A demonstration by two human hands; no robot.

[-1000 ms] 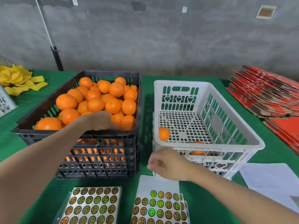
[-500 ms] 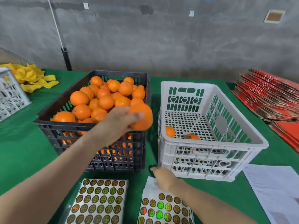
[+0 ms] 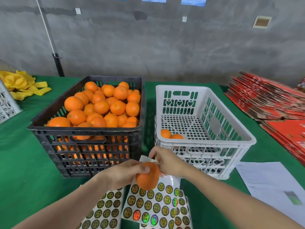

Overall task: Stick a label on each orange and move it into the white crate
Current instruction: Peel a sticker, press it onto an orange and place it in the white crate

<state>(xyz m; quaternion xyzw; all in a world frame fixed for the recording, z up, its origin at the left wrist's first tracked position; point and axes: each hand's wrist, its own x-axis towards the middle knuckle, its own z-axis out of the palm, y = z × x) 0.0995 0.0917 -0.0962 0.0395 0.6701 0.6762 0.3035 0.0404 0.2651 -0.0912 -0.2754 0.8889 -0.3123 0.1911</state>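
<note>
My left hand (image 3: 123, 173) grips an orange (image 3: 147, 178) from the left, just above the sticker sheets and in front of both crates. My right hand (image 3: 170, 161) has its curled fingertips against the orange's upper right side; whether a label sits between them is hidden. The black crate (image 3: 85, 129) at centre left is heaped with several oranges (image 3: 101, 106). The white crate (image 3: 206, 142) to its right holds two oranges (image 3: 165, 133) in its near left corner. A sheet of round labels (image 3: 155, 205) lies under my hands, with a second sheet (image 3: 105, 210) to its left.
Green cloth (image 3: 21, 154) covers the table. Stacks of flattened red cardboard (image 3: 267, 100) fill the right side. White papers (image 3: 272, 182) lie at the near right. Yellow foam nets (image 3: 19, 83) and part of another white crate (image 3: 6, 103) sit far left. A grey wall stands behind.
My left hand carried an orange from the black crate down over the label sheets. My right hand rose from the top of the sheet to the orange's side.
</note>
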